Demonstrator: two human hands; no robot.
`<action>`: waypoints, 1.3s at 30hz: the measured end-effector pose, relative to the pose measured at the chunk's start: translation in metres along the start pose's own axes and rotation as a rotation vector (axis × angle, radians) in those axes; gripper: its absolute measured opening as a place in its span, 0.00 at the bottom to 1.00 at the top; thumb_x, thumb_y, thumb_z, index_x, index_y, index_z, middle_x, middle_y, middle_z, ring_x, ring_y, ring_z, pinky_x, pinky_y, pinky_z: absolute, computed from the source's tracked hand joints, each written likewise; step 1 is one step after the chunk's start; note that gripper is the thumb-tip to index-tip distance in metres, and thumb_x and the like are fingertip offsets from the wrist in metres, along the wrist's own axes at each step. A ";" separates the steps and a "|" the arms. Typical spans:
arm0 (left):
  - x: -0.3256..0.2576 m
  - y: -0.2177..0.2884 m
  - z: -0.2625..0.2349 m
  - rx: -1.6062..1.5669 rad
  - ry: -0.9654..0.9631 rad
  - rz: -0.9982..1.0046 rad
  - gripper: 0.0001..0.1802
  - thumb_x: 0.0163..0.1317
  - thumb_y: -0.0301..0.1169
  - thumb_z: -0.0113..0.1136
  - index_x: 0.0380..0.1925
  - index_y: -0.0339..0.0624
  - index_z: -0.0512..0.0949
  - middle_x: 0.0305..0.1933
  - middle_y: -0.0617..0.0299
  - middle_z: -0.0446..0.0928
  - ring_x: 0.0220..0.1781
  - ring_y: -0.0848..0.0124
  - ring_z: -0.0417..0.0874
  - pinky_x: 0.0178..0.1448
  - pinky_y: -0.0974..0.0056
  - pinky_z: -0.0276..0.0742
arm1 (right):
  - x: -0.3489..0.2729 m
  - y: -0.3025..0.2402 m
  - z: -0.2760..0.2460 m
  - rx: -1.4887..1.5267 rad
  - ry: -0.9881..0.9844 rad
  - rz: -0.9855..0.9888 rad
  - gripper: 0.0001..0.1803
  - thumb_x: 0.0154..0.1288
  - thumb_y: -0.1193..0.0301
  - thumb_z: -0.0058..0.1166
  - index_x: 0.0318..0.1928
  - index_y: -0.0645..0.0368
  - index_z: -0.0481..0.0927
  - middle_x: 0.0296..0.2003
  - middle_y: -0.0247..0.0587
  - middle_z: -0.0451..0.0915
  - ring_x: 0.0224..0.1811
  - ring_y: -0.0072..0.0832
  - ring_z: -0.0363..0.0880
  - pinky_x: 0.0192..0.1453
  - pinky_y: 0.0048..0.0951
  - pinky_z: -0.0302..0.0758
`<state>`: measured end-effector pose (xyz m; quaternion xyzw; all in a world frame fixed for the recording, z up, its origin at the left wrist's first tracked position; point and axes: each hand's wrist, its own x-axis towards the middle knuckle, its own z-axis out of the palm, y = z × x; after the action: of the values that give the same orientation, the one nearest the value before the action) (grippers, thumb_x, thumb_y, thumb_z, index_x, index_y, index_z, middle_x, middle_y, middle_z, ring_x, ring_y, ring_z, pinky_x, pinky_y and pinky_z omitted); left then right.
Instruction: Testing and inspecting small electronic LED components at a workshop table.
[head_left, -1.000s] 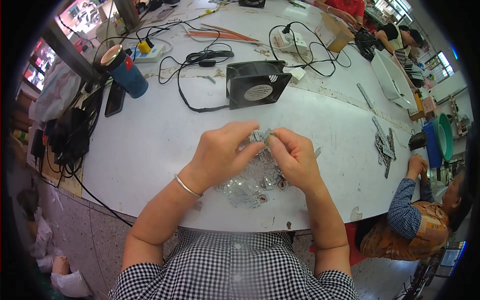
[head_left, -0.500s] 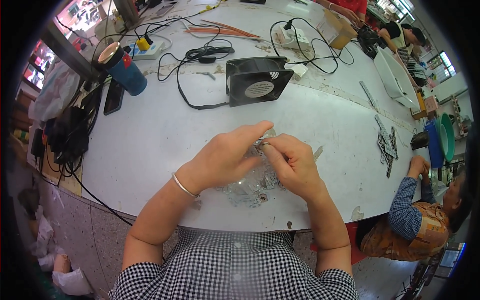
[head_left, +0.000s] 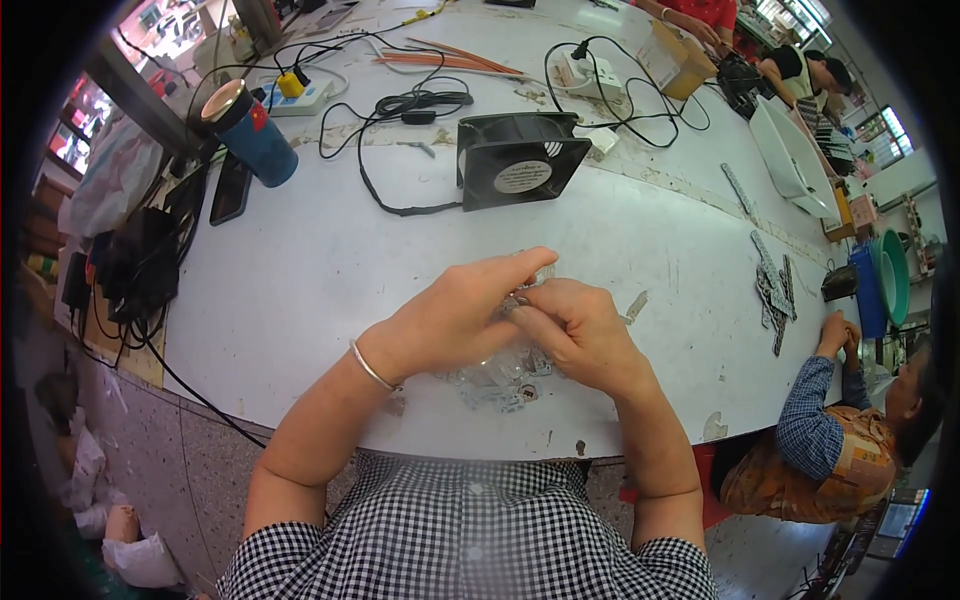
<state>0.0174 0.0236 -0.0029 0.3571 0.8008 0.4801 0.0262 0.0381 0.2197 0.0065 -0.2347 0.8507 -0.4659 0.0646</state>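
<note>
Both hands, left hand [head_left: 455, 320] and right hand [head_left: 580, 335], pinch one small metal part [head_left: 517, 300] above the clear bag of parts [head_left: 495, 375]; it appears light, stiff, fiddly, best gripped by its edges.

Both forearms are entering from the lower edge and converging over the middle. The left hand [head_left: 455, 320] is lying knuckles-up, its fingers [head_left: 520, 266] extending straight toward the right hand [head_left: 580, 335]. The right hand is curling loosely, its fingertips [head_left: 525, 308] meeting the left hand's thumb side. Both hands are touching, pinching together at the contact point. A thin bangle is sitting on the left wrist.
</note>
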 end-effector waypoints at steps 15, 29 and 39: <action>-0.004 -0.002 -0.031 -0.281 -0.305 -0.142 0.12 0.60 0.33 0.69 0.33 0.31 0.83 0.22 0.62 0.77 0.24 0.77 0.72 0.30 0.69 0.70 | -0.005 0.006 -0.013 0.489 -0.099 0.039 0.09 0.69 0.72 0.53 0.38 0.66 0.82 0.25 0.28 0.76 0.25 0.14 0.68 0.28 0.21 0.65; -0.002 -0.005 -0.033 -0.437 -0.281 -0.262 0.08 0.61 0.26 0.66 0.38 0.33 0.83 0.30 0.62 0.82 0.30 0.77 0.79 0.35 0.70 0.75 | -0.004 0.010 -0.012 0.548 -0.042 0.119 0.11 0.74 0.71 0.50 0.42 0.66 0.81 0.24 0.24 0.73 0.23 0.11 0.65 0.26 0.18 0.63; 0.003 -0.006 -0.007 0.337 0.197 0.197 0.14 0.56 0.23 0.67 0.44 0.36 0.80 0.33 0.54 0.81 0.29 0.63 0.83 0.32 0.65 0.79 | 0.001 0.011 -0.001 0.127 0.251 0.033 0.08 0.71 0.72 0.51 0.37 0.66 0.78 0.25 0.38 0.75 0.26 0.27 0.71 0.31 0.28 0.68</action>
<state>0.0089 0.0186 -0.0029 0.3841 0.8297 0.3725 -0.1591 0.0330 0.2251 -0.0013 -0.1561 0.8245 -0.5435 -0.0201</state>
